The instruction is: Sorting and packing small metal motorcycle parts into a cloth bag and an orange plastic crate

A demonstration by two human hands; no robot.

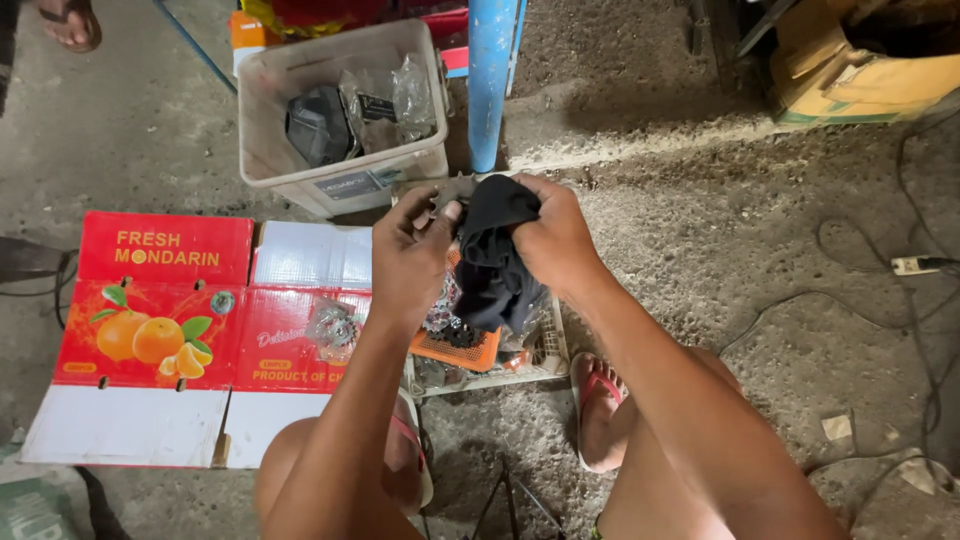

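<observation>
- While the person squats over the concrete floor (760, 250), a black rag (492, 262) is held up between both hands, so that it hangs free above the tray rather than lying in it.
- The left hand (412, 255) is closed on the rag's left edge, thumb pressed against the cloth; a small grey metal part (452, 190) seems to be pinched at its fingertips, though what it is cannot be told.
- The right hand (552, 238) is closed over the rag's top right fold, the cloth bunched under its grip.
- Directly below the grip, a shallow white plastic tray (545, 355) is set between the feet, and an orange mesh piece (470, 348) with small dark parts is kept in it, close at hand.
- Just left of the left hand, a flattened red fruit carton (165, 320) is spread on the floor as a mat, with a metal sprocket cluster (335, 328) laid on it.
- Beyond the grip, a white bin (262, 120) of bagged parts is stood against a blue post (492, 70), so room ahead is closed off.
- To the right of the right hand, open floor is left, crossed only by thin cables (850, 290) and a white plug block (915, 265).
- Beneath the forearms, space is tight: knees and sandalled feet (598, 395) hem in the tray's near edge.
</observation>
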